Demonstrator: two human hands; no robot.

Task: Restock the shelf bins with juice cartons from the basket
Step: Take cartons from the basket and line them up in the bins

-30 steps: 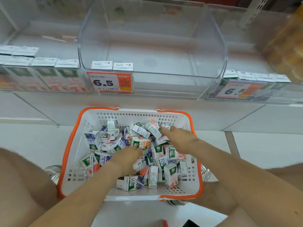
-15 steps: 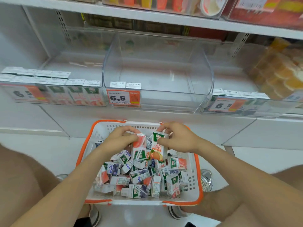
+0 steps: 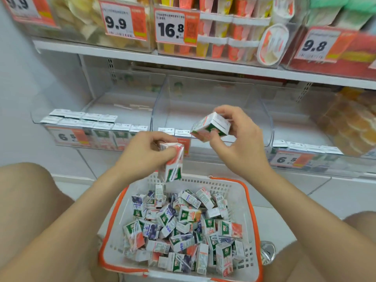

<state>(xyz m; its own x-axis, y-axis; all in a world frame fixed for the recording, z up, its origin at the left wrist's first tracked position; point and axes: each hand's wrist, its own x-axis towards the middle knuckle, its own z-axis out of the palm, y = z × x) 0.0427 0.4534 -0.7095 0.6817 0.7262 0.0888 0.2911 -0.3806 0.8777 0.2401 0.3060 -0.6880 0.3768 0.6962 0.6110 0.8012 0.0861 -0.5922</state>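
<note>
Two cartons held up at centre frame, above basket (image 3: 241,202) of loose cartons. I see left hand (image 3: 146,153) pinching left carton (image 3: 173,165) by its top, which the fingers hide. Long axis near vertical, green end down. Right hand (image 3: 240,139) pinches right carton (image 3: 211,127). Long axis near level, left end lower. Print on both blurred. Price tag (image 3: 185,144) on clear middle bin (image 3: 203,102) mostly hidden. Basket near rim cut off at bottom edge.

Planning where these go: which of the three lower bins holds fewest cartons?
The middle bin: only two cartons at its front, while left bin and right bin show longer rows.
</note>
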